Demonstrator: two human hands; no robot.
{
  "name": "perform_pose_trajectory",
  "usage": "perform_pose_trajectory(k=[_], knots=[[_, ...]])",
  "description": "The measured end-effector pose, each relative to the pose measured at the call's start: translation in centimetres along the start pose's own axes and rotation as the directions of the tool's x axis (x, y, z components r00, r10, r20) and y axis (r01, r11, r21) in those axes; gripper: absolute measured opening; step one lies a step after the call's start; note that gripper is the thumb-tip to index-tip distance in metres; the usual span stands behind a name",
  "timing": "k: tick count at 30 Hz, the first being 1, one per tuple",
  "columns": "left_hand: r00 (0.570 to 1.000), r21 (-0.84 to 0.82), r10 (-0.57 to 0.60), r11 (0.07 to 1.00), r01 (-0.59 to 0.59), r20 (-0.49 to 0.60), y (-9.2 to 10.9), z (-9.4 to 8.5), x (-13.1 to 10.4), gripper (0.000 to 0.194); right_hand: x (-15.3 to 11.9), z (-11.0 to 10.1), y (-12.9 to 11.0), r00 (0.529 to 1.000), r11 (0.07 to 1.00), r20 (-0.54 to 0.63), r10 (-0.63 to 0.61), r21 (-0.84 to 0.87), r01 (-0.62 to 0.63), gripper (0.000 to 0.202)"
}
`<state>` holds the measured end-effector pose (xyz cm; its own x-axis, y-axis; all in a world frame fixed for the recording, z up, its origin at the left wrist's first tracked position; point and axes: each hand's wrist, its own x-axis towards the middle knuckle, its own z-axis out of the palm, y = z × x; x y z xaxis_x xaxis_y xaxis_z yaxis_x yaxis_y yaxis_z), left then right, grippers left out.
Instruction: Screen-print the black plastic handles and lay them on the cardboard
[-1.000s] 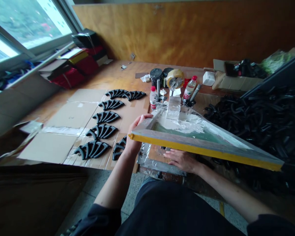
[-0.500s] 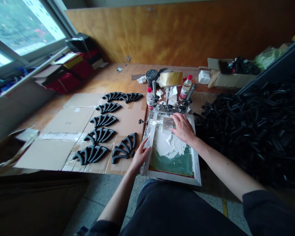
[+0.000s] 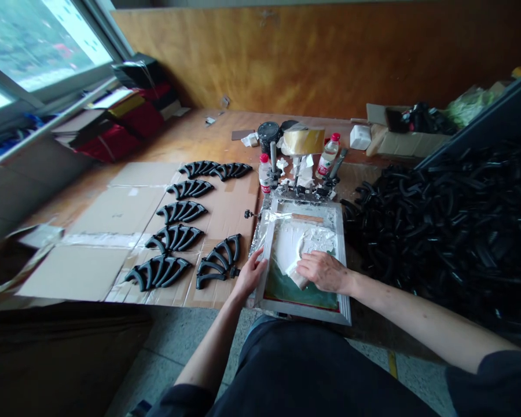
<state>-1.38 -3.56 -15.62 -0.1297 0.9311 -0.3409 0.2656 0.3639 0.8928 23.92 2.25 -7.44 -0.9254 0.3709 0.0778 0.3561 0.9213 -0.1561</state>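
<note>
A metal-framed screen [image 3: 345,278] with a green mesh lies in front of me, hinged to clamps at its far edge. White paste [image 3: 289,243] is spread over its upper and middle part. My right hand [image 3: 323,271] is closed on a flat scraper [image 3: 298,279] smeared with paste, low on the mesh. My left hand [image 3: 252,273] rests against the frame's left side, its fingers around the edge. A brown strip [image 3: 307,218] lies near the frame's top. Rows of curved black parts [image 3: 173,238] lie on cardboard to the left.
Two red-capped bottles [image 3: 329,155], a black tub [image 3: 268,136] and a tape roll [image 3: 304,142] stand behind the clamps. A large heap of black parts [image 3: 421,231] fills the right. Red boxes [image 3: 108,142] sit by the window.
My right hand has moved down the mesh toward me with the scraper, and the paste has shifted with it. The brown strip near the top now shows. My left hand has stayed by the frame.
</note>
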Motion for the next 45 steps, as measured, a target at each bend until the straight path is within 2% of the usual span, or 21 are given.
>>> perform_pose_trajectory(k=[3, 6, 10, 13, 15, 20, 22, 24, 27, 28, 29, 30, 32, 34, 35, 36, 38, 40, 42, 43, 45], knots=[[1.000, -0.012, 0.003, 1.000, -0.004, -0.030, 0.0, 0.0, -0.1, 0.064, 0.8, -0.3, 0.9, 0.995, 0.993, -0.014, 0.098, 0.062, -0.097, 0.015], [0.999, -0.040, -0.001, 0.999, 0.000, -0.037, 0.0, 0.0, -0.2, 0.064, 1.4, 0.7, 0.9, 0.974, 0.981, -0.125, 0.191, 0.041, -0.188, 0.022], [0.999, -0.078, -0.020, 0.997, 0.017, -0.035, 0.2, 0.0, -0.4, 0.066, -0.1, 2.3, -0.2, 0.978, 0.992, -0.171, 0.118, 0.062, -0.109, 0.024], [0.998, -0.107, -0.044, 0.993, 0.040, -0.040, 1.0, 0.0, -0.8, 0.067, -0.4, 1.6, 0.2, 0.979, 0.983, -0.144, 0.146, 0.134, -0.127, 0.018], [0.998, -0.119, -0.054, 0.992, 0.052, -0.016, 2.1, -0.2, -1.2, 0.069, 1.0, 0.4, 1.2, 0.948, 0.955, -0.169, 0.270, 0.173, -0.241, 0.015], [0.999, -0.220, -0.025, 0.975, 0.029, 0.021, 6.5, -1.6, -3.0, 0.071, 4.6, -4.5, 5.3, 0.769, 0.827, -0.306, 0.562, 0.194, -0.527, 0.050], [1.000, -0.245, 0.019, 0.969, -0.021, -0.008, 8.7, -2.3, -3.6, 0.061, 3.3, -6.4, 7.8, 0.674, 0.776, -0.393, 0.626, 0.223, -0.590, 0.050], [0.997, -0.285, 0.059, 0.956, -0.068, -0.039, 11.1, -2.7, -3.6, 0.055, 0.2, -7.3, 10.7, 0.520, 0.710, -0.504, 0.690, 0.329, -0.622, 0.041], [0.973, -0.412, 0.193, 0.882, -0.228, -0.124, 14.8, -2.7, -2.5, 0.052, -5.1, -5.7, 14.1, 0.232, 0.552, -0.553, 0.800, 0.529, -0.644, 0.030], [0.953, -0.446, 0.257, 0.843, -0.302, -0.160, 16.1, -2.4, -2.0, 0.049, -6.4, -4.4, 14.4, 0.188, 0.493, -0.511, 0.839, 0.567, -0.660, 0.028], [0.931, -0.467, 0.309, 0.805, -0.364, -0.194, 17.2, -2.2, -1.4, 0.047, -7.2, -2.9, 14.2, 0.172, 0.443, -0.458, 0.872, 0.588, -0.677, 0.026], [0.913, -0.480, 0.343, 0.777, -0.407, -0.221, 18.2, -1.9, -0.8, 0.045, -7.4, -1.2, 13.3, 0.199, 0.418, -0.401, 0.894, 0.590, -0.691, 0.025], [0.901, -0.494, 0.353, 0.754, -0.433, -0.252, 19.5, -1.3, 0.1, 0.045, -6.5, 2.2, 10.1, 0.333, 0.455, -0.312, 0.890, 0.549, -0.702, 0.024], [0.904, -0.503, 0.319, 0.752, -0.425, -0.286, 19.5, -0.7, 0.3, 0.047, -4.5, 4.8, 6.1, 0.566, 0.606, -0.230, 0.792, 0.416, -0.678, 0.025], [0.904, -0.500, 0.298, 0.758, -0.419, -0.305, 18.9, -0.3, 0.2, 0.049, -3.4, 5.6, 4.3, 0.654, 0.679, -0.199, 0.730, 0.323, -0.660, 0.024], [0.909, -0.492, 0.273, 0.772, -0.402, -0.315, 18.0, 0.2, -0.2, 0.050, -2.4, 6.2, 2.8, 0.713, 0.729, -0.163, 0.682, 0.232, -0.644, 0.021], [0.952, -0.469, 0.194, 0.835, -0.287, -0.238, 15.5, 1.3, -1.5, 0.053, -1.0, 6.6, 1.1, 0.746, 0.753, -0.102, 0.658, 0.104, -0.650, 0.015], [0.998, -0.422, 0.058, 0.905, -0.051, 0.006, 12.4, 2.8, -3.3, 0.059, -0.2, 6.2, 0.4, 0.729, 0.731, -0.051, 0.682, 0.075, -0.679, 0.011], [0.967, -0.368, -0.102, 0.911, 0.184, 0.232, 9.6, 4.4, -5.1, 0.065, 0.5, 5.6, -0.3, 0.735, 0.736, -0.052, 0.676, 0.099, -0.670, 0.011], [0.948, -0.379, -0.151, 0.890, 0.253, 0.279, 8.4, 5.1, -5.9, 0.066, 1.0, 5.4, -0.9, 0.753, 0.757, -0.079, 0.653, 0.115, -0.644, 0.012], [0.959, -0.499, -0.192, 0.822, 0.273, 0.207, 6.7, 5.9, -6.7, 0.066, 2.4, 5.1, -2.9, 0.815, 0.827, -0.143, 0.561, 0.142, -0.544, 0.013]])
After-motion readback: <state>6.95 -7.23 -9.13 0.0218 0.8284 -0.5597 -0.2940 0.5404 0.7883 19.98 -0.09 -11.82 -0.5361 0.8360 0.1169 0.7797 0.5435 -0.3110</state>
